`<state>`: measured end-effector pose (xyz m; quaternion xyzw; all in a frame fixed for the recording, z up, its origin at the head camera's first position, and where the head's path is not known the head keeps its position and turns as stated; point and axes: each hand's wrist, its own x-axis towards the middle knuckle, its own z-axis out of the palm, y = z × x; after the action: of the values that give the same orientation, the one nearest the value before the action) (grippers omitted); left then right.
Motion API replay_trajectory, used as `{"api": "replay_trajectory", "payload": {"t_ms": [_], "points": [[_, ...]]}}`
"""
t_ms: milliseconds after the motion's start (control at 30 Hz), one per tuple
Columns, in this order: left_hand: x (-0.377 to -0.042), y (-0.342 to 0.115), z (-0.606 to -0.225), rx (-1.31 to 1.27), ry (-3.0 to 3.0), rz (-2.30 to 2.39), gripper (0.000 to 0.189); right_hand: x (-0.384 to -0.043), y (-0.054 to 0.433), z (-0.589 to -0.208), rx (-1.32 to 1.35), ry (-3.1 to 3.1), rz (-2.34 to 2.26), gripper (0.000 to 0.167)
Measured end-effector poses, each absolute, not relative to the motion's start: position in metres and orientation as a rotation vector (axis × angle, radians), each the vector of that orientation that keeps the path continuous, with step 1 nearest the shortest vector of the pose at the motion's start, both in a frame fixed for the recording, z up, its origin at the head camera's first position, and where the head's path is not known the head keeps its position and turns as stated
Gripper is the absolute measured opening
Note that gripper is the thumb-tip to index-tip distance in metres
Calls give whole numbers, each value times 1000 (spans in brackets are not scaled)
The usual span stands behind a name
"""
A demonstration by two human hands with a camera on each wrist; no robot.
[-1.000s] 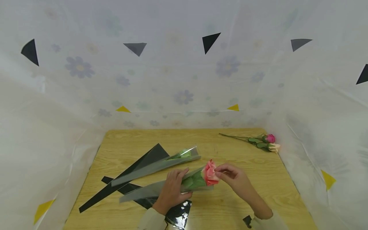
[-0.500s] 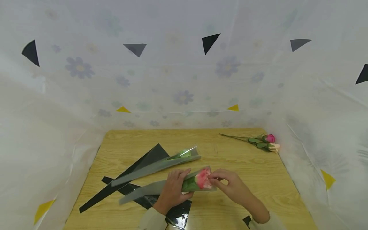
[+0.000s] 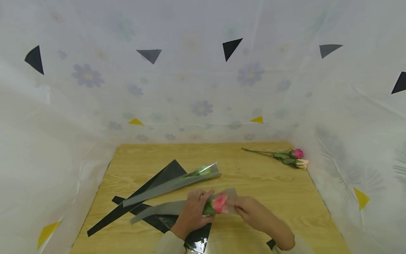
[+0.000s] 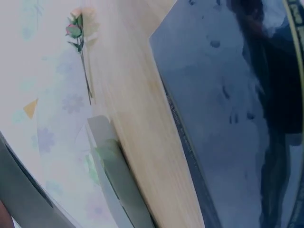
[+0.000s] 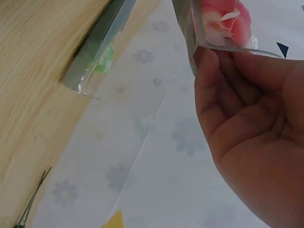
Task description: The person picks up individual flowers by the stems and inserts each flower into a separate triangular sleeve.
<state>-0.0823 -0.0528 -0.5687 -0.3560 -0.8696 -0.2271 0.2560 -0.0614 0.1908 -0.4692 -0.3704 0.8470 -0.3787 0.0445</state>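
Pink rose (image 3: 219, 203) just beyond left fingers (image 3: 197, 196) curled round its sleeve (image 3: 169, 207), right fingers (image 5: 208, 71) at the sleeve's mouth, hold unclear.

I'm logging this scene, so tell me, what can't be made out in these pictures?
Stem of the pink flower: head view, hidden by the left hand and grey wrap.
Full shape of the black scrap: head view, partly covered by the right sleeve.
Heads of the two loose flowers: right wrist view, cut off by the bottom edge.
Print on the dark sheet: left wrist view, too small and blurred.
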Motion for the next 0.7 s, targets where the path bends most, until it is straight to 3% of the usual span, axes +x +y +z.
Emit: {"api": "replay_trajectory", "payload": {"t_ms": [167, 467, 700], "points": [[-80, -50, -573, -983, -2384, -617, 84, -62, 190, -477, -1109, 2498, -1146, 39], [-76, -43, -574, -1008, -2432, -606, 86, -66, 193, -486, -1068, 2254, -1261, 32], [-73, -41, -574, -1015, -2449, -601, 86, -67, 193, -495, -996, 1985, -1378, 36]]}}
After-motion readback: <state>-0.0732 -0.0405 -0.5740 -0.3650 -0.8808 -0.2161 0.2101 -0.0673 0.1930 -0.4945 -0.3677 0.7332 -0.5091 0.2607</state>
